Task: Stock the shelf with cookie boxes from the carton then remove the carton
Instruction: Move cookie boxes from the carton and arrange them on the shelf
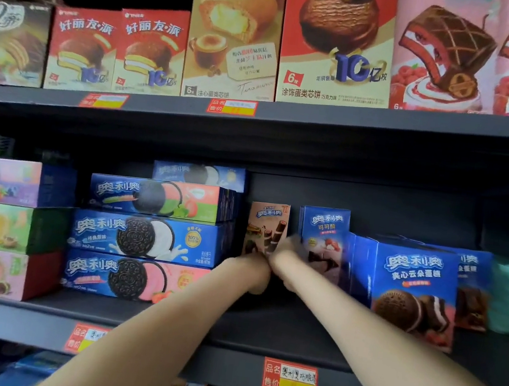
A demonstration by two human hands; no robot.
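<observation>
Nearest the camera: 2 bare forearms reaching up and in over the dark metal shelf edge (225,365), past a red-and-yellow paper price tag (290,380) with handwritten characters, too scrawly to read. Carton nowhere in view.

Further in, left hand (251,272) and right hand (285,254) pressed close together, wrapped around the bottom of a small upright tan cardboard cookie box (266,229) showing chocolate wafer rolls; fingers mostly hidden, so grip looks closed but can't say how tight. Probably nudging it back and square beside the tall blue strawberry wafer box (323,233), faces forward so shoppers read the labels.

Left of that, 3 flat blue Oreo sandwich-cookie boxes (145,237) stacked, printed 奥利奥. Up top, red chocolate-pie boxes (117,47) reading 好丽友·派.
</observation>
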